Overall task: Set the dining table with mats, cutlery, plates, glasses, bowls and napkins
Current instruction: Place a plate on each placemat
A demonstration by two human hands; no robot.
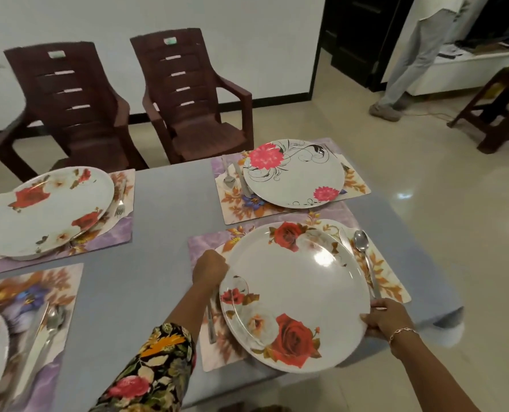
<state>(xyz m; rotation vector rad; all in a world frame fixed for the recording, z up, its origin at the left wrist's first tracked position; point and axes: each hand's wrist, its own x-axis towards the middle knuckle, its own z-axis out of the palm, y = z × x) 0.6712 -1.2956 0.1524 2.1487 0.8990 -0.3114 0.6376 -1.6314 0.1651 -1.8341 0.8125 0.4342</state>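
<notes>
Rose plate, in the grip, is showing red roses and olive leaves on white. The mat under the grip is showing lilac marbling with orange leaves. Beyond the grip, the pink plate is carrying pink blooms and black scrolls on white. The table left of the grip is showing grey-blue, and the sleeve a black floral print.

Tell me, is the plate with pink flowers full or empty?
Empty: the plate with pink flowers shows only its white surface and printed pattern.

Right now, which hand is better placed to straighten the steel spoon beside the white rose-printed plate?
Right hand: it grips the white rose-printed plate beside the steel spoon; left hand is across the plate.
</notes>
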